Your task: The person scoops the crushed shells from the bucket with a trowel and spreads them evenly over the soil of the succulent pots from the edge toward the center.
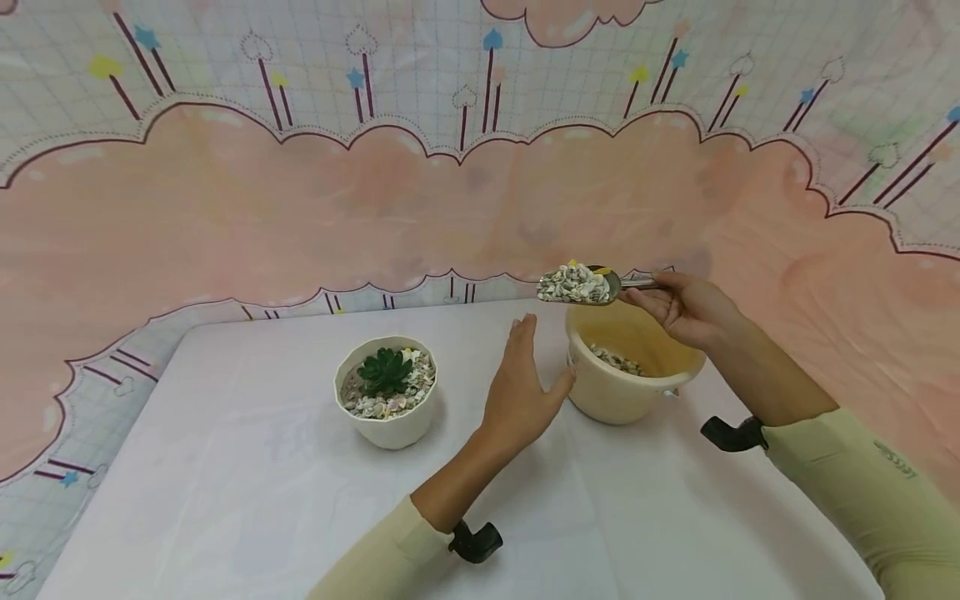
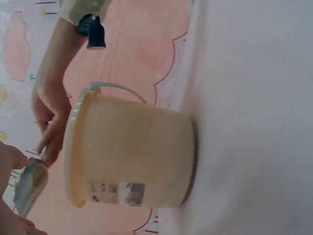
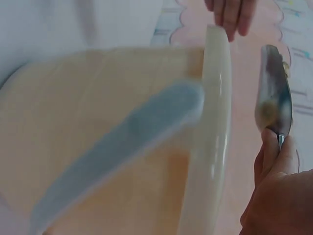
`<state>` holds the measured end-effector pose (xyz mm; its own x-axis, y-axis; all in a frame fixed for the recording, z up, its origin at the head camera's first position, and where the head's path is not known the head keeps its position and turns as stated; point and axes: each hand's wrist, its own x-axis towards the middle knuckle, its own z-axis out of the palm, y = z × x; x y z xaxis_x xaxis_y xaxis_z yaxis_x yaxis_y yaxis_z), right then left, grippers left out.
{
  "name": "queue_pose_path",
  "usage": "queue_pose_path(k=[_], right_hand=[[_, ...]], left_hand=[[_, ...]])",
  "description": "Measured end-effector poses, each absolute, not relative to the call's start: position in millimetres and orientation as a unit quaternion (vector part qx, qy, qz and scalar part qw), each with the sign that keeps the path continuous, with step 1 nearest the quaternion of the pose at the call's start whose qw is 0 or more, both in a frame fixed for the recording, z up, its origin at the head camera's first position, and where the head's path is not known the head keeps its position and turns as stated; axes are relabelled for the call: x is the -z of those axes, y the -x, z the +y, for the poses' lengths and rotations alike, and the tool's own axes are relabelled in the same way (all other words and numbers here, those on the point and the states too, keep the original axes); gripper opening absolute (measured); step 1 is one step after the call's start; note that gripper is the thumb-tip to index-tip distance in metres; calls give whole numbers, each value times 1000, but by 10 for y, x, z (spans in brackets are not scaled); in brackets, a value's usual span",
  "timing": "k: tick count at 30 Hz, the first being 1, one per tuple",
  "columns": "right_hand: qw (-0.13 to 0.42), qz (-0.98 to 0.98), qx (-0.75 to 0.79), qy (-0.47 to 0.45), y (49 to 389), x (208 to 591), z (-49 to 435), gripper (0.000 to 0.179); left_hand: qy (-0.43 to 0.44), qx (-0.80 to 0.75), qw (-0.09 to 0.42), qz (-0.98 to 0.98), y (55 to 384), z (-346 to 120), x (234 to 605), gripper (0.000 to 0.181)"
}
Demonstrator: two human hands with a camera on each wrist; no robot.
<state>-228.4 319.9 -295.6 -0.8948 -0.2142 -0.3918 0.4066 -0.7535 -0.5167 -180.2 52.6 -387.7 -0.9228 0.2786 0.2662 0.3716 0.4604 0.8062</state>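
Observation:
My right hand [image 1: 693, 308] grips the handle of a metal scoop [image 1: 615, 287], held level above the far rim of a cream bucket [image 1: 611, 400]. Pale stone-like chips with a few yellow bits, perhaps gravel, heap up in the scoop. More chips [image 1: 617, 360] lie at the bottom of the bucket. My left hand [image 1: 521, 396] is held up between bucket and flowerpot, fingers straight and thumb apart, holding nothing. To its left stands a white faceted flowerpot [image 1: 393, 433], with a green succulent [image 1: 386, 372] amid similar chips. From the right wrist, the scoop's metal underside [image 3: 274, 93] shows.
A white cloth [image 1: 247, 467] covers the table. Behind it hangs a pink patterned backdrop [image 1: 337, 217]. The bucket's grey carrying handle [image 3: 122, 147] hangs down its side. Each wrist carries a black camera mount, such as the left one [image 1: 476, 542].

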Motion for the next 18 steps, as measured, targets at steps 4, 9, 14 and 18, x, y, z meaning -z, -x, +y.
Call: queue_pose_path(k=[4, 9, 14, 18], right_hand=[[169, 318, 920, -155, 2381, 2940, 2965, 23], [180, 318, 919, -148, 2460, 2968, 2704, 21], [195, 324, 916, -134, 2498, 3055, 2457, 26], [204, 331, 911, -136, 2546, 3095, 2218, 27]], left_hand=[[182, 494, 83, -846, 1740, 325, 3827, 85], [164, 507, 111, -839, 1634, 129, 3787, 85], [168, 493, 164, -838, 1524, -110, 3791, 84], [163, 468, 201, -845, 1451, -388, 3763, 84]])
